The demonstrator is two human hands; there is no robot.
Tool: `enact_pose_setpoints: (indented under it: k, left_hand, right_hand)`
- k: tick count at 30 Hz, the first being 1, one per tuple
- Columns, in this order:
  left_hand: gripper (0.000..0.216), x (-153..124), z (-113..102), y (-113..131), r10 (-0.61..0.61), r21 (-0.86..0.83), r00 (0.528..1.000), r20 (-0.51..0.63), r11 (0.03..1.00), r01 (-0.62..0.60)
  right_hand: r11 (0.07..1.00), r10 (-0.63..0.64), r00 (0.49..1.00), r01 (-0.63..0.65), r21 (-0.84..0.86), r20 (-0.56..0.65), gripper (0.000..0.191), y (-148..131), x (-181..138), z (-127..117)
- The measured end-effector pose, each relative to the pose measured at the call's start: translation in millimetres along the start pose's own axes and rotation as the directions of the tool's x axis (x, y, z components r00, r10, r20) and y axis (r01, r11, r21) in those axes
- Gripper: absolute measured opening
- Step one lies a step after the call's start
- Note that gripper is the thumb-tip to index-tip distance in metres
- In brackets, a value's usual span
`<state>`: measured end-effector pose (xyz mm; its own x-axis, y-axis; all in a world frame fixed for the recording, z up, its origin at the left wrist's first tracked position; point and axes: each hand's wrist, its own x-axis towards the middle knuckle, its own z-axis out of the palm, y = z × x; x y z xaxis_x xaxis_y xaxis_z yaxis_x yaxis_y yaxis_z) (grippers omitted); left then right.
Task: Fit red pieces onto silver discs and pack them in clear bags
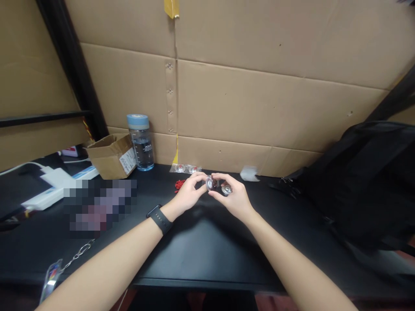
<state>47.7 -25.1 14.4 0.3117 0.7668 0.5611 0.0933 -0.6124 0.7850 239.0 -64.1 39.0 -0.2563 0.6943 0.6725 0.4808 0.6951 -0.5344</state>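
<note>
My left hand (191, 190) pinches a small round shiny item (210, 183) between thumb and fingers. From the other side my right hand (236, 196) closes its thumb and forefinger on the same item. A second round metal piece (226, 189) shows in the gap between my right thumb and forefinger; whether it touches the hand I cannot tell. Just beyond my left hand is a small heap of red pieces (179, 185), partly covered by it. Behind that lies a clear packet (180, 169) with round silvery items inside.
A crumpled whitish plastic piece (249, 173) lies near the cardboard wall. To the left stand a blue-capped water bottle (142, 144), a cardboard box (112, 157) and a white power strip (48, 196). A black backpack (366, 185) fills the right side. A chain (79, 252) hangs near the front left.
</note>
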Motion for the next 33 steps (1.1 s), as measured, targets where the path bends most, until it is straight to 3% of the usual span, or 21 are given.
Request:
enact_pose_setpoints:
  k: [6, 11, 15, 20, 26, 28, 33]
  left_hand:
    - [0.016, -1, 1, 6, -0.042, -0.016, 0.999, -0.008, 0.999, 0.042]
    - [0.014, -3, 2, 9, 0.026, 0.132, 0.999, -0.028, 0.991, -0.022]
    - [0.012, -4, 1, 10, 0.071, 0.262, 0.993, -0.093, 0.964, -0.045]
    - [0.011, -5, 0, 10, 0.088, 0.37, 0.992, -0.087, 0.928, -0.05]
    - [0.026, -3, -3, 11, 0.04, 0.355, 0.997, -0.073, 0.935, -0.012]
    - [0.03, -4, -5, 9, 0.026, 0.356, 0.999, -0.025, 0.934, -0.016]
    - [0.028, -8, -8, 2, -0.015, 0.527, 0.971, 0.237, 0.842, -0.115]
  right_hand:
    - [0.998, 0.039, 0.999, -0.039, 0.052, 0.016, 0.035, -2, 1, 1]
    - [0.994, 0.069, 0.998, -0.07, 0.087, 0.009, 0.032, 2, -1, 4]
    - [0.989, 0.135, 0.986, -0.139, 0.047, 0.095, 0.023, 6, -1, 4]
    - [0.997, 0.074, 0.986, -0.078, 0.018, 0.152, 0.023, 12, 0, 4]
    - [0.998, 0.06, 0.984, -0.059, -0.013, 0.169, 0.018, 19, 0, 5]
    - [0.998, 0.056, 0.983, -0.048, -0.049, 0.173, 0.017, 20, 0, 3]
    - [0.993, 0.06, 0.978, -0.039, -0.107, 0.199, 0.017, 22, -1, 0]
